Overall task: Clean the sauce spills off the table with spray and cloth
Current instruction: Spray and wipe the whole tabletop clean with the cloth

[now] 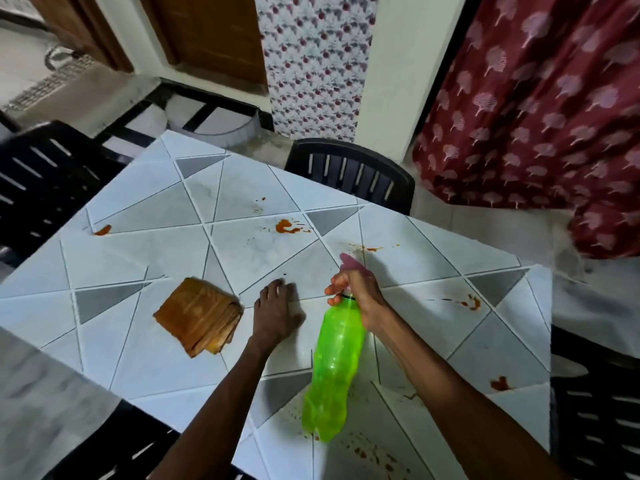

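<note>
Right hand: fingers curled round the neck of the spray bottle, clamped on it just under the pink spray head.
Spray bottle: bright green and see-through, held tilted above the desk – nozzle pointing away from the person, base hanging toward the near edge.
Left hand: palm down on the desk, fingers straight and a little apart, holding nothing.
Cloth: folded, orange-brown, lying flat on the desk just left of the left hand, not touching it.
Sauce spills: a red-orange blot near the middle, beyond the nozzle; a smaller smear just past the spray head; one dab toward the far left; streaks and a blot on the right side; fine specks near the bottle's base.
Desk: white and grey triangle pattern.
Around it: a black slatted chair at the far side – a maroon printed curtain behind.
</note>
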{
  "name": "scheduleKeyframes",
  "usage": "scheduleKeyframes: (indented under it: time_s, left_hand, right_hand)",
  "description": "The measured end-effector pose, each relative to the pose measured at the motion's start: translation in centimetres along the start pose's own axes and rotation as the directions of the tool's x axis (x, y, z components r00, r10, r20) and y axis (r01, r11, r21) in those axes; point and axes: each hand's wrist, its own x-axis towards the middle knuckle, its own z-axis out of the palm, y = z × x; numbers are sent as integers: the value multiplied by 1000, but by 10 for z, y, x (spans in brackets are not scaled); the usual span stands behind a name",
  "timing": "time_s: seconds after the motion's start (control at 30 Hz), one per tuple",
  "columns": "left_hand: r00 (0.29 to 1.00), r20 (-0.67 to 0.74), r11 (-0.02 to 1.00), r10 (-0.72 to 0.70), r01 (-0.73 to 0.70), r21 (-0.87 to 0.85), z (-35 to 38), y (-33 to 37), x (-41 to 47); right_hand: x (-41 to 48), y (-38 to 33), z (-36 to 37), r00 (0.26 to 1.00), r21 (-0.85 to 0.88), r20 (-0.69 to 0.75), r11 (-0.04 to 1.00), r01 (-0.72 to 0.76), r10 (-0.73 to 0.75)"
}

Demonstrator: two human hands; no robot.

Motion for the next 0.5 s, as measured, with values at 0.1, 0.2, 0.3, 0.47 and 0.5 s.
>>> scheduleKeyframes:
  time_s: [0.1,0.2,0.3,0.47,0.5]
  left_hand:
    - [1000,-4,999,-31,31,-28,-2,-7,-6]
    - [999,-11,998,-48,47,-51,-4,-5,-12]
    - [998,-15,995,-54,53,-83,-3,5,-18]
    - [1000,14,997,23,-22,-73,8,40,-28]
    - [999,28,997,34,-32,-72,11,48,-30]
  right_hand:
    - [0,11,8,997,-68,69,997,-32,37]
    - [-9,20,0,990,-151,111,986,-74,91]
    - [-19,29,-27,990,-170,98,982,-87,105]
    - [-48,37,-104,992,-55,-65,992,-110,106]
    - [-55,38,-120,989,-32,-87,992,-125,121]
